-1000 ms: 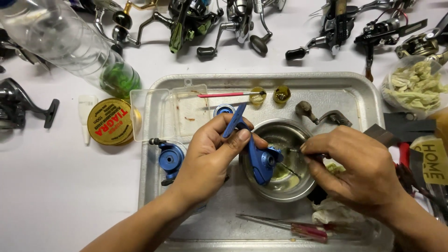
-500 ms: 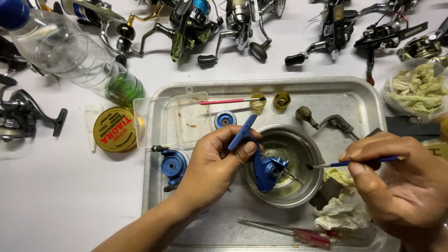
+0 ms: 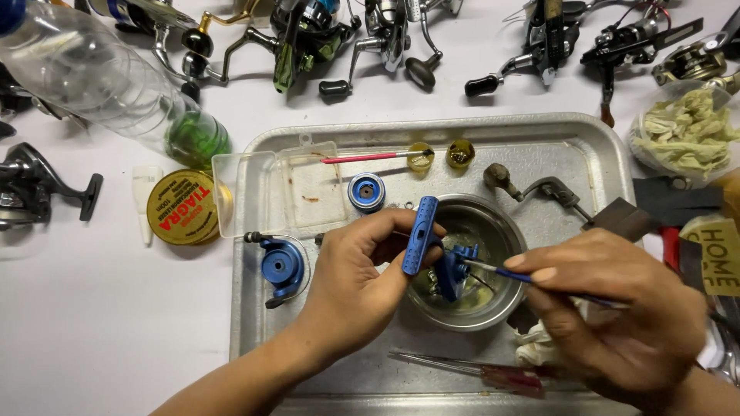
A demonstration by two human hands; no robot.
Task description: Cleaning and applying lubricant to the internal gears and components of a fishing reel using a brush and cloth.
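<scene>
My left hand (image 3: 356, 281) grips a blue fishing reel body (image 3: 433, 245) by its foot and holds it over a small steel bowl (image 3: 484, 304). My right hand (image 3: 617, 316) pinches a thin brush with a blue handle (image 3: 532, 277); its tip touches the reel body's side. Both are above a metal tray (image 3: 586, 154). A blue rotor part (image 3: 279, 263) lies on the tray left of my left hand, and a blue spool (image 3: 366, 191) lies behind it.
The tray also holds a clear plastic lid (image 3: 281, 189), a red-handled brush (image 3: 370, 157), two small caps (image 3: 439, 156), a reel handle (image 3: 539, 187) and a red screwdriver (image 3: 478, 371). A gold tin (image 3: 181, 206), a plastic bottle (image 3: 116, 85), several reels (image 3: 370, 31) and a rag bowl (image 3: 686, 131) surround it.
My right hand has moved left, bringing the brush tip from beside the bowl onto the reel body. My left hand keeps hold of the blue body over the bowl.
</scene>
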